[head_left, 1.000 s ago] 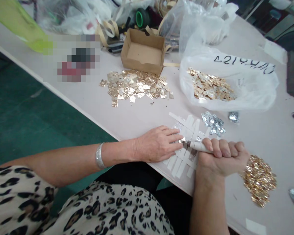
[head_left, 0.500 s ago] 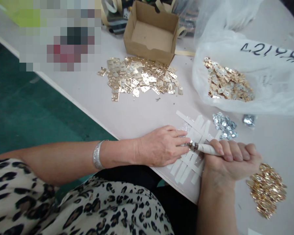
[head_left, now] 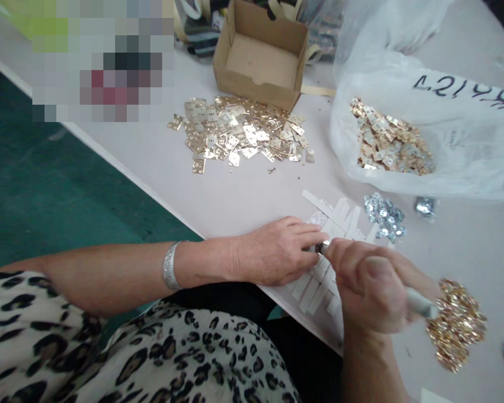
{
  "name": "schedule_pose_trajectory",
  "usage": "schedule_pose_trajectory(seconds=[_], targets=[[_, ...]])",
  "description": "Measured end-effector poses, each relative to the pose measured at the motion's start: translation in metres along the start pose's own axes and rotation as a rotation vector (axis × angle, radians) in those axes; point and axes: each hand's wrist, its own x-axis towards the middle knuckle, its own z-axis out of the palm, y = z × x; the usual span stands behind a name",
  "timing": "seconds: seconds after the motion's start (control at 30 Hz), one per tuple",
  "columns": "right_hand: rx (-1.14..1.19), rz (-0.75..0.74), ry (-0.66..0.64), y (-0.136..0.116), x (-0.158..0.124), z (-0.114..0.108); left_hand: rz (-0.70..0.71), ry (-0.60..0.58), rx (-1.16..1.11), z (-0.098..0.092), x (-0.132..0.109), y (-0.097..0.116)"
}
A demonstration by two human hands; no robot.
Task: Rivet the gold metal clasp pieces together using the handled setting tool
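My left hand [head_left: 277, 252] lies flat on the table edge, fingers stretched out and pressing on a bunch of white paper strips [head_left: 331, 224]. My right hand [head_left: 373, 285] is closed round a white-handled tool [head_left: 420, 305]. The tool's metal tip [head_left: 321, 246] touches the strips right at my left fingertips. The handle's back end sticks out toward a heap of small gold parts [head_left: 457, 324]. What lies under the tip is too small to make out.
A pile of gold plates [head_left: 239, 137] lies mid-table before an open cardboard box [head_left: 262, 53]. A clear plastic bag [head_left: 428, 123] holds more gold plates. Small silver discs [head_left: 384, 215] sit beside the strips. The table edge runs diagonally, with green floor to the left.
My right hand has turned, swinging the tool's handle back toward the gold heap while the tip stays at the strips. The left hand has stayed in place.
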Motion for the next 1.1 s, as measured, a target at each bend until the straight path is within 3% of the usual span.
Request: schedule_pose_trajectory(seconds=[0.1, 0.27, 0.4, 0.47, 0.57, 0.67, 0.73, 0.8, 0.9, 1.0, 1.1], targets=[[0.034, -0.001, 0.009, -0.013, 0.002, 0.002, -0.002, 0.036, -0.020, -0.004, -0.001, -0.001], [-0.020, -0.157, 0.231, -0.025, 0.004, 0.003, -0.040, 0.045, -0.018, -0.007, -0.002, 0.001], [0.032, -0.008, 0.138, -0.010, 0.001, 0.009, -0.040, 0.019, 0.039, -0.005, -0.002, 0.003], [0.042, 0.002, 0.159, -0.009, -0.001, 0.001, -0.061, 0.001, 0.047, -0.004, -0.002, 0.004], [-0.339, -0.098, 0.203, -0.013, -0.009, -0.028, -0.096, -0.016, 0.063, -0.005, 0.001, 0.005], [-0.955, -0.217, -0.025, -0.009, -0.023, -0.058, -0.132, -0.015, 0.108, -0.006, 0.012, 0.008], [-1.223, -0.267, -0.181, 0.000, -0.033, -0.068, -0.152, -0.036, 0.142, -0.005, 0.021, 0.010], [-1.346, -0.250, -0.268, 0.009, -0.042, -0.072, -0.154, -0.066, 0.159, -0.003, 0.029, 0.010], [-1.267, -0.184, -0.315, 0.013, -0.051, -0.075, -0.141, -0.063, 0.135, 0.001, 0.035, 0.008], [-1.216, -0.136, -0.157, 0.008, -0.056, -0.098, -0.157, -0.034, 0.062, 0.005, 0.036, 0.006], [-1.462, -0.069, 0.151, 0.006, -0.057, -0.146, -0.183, -0.044, -0.005, 0.006, 0.036, 0.005]])
